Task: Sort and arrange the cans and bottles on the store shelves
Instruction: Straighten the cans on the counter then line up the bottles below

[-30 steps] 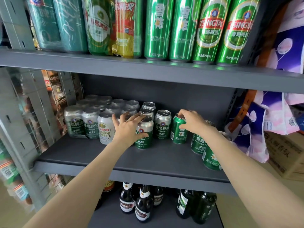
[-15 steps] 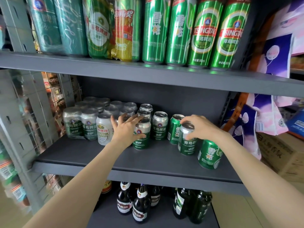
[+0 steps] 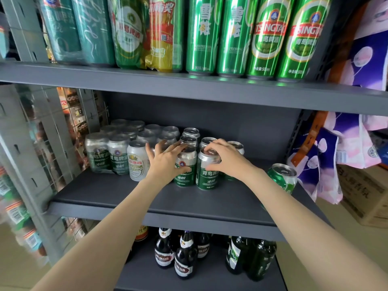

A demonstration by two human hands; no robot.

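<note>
Top shelf: eight tall cans (image 3: 234,34); below, two hands (image 3: 165,162), several bottles (image 3: 184,259).

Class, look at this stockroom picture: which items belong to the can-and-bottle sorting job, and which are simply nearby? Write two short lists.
Part of the job:
- silver-and-green can gripped by the right hand
- neighbouring can touched by the left hand
- lone green can
- wrapped can pack
- tall cans above
- beer bottles below

Just nearby:
- purple-and-pink packs
- cardboard box
</note>
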